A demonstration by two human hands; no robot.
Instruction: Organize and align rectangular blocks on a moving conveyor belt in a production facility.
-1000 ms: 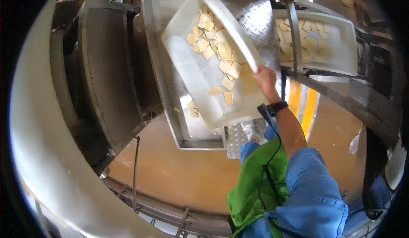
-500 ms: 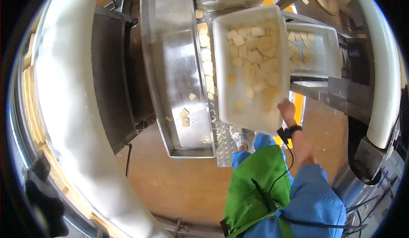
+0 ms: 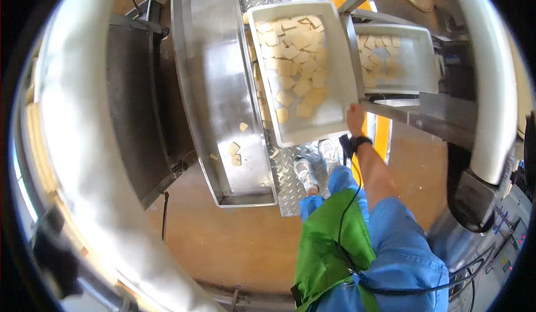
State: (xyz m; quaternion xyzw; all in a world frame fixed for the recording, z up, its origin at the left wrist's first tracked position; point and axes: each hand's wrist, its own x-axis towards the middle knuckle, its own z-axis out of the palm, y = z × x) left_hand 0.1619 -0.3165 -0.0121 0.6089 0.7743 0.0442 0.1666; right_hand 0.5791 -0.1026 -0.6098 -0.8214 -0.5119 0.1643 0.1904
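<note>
My right hand [image 3: 355, 120], a dark band on its wrist, is closed at the near right corner of a large white plastic tub [image 3: 321, 133]. Its fingers are curled on the rim side, partly hidden by the hand itself. Many flat, pale yellow squarish pieces [image 3: 301, 55] lie loose in the tub, mostly toward its far and left sides. No part of my left hand shows.
Left of the tub stands a long steel trough [image 3: 215, 89] holding a few pieces [image 3: 235, 149]. A second white tub [image 3: 416, 61] with similar pieces sits right, past a steel frame bar [image 3: 353, 55]. My shoes [image 3: 304, 172] stand on diamond-plate metal [image 3: 289, 195].
The tub has shifted left and slightly away, my right hand moving with it. Both shoes now show in front of it. A stack of white tubs at the top has left the view.
</note>
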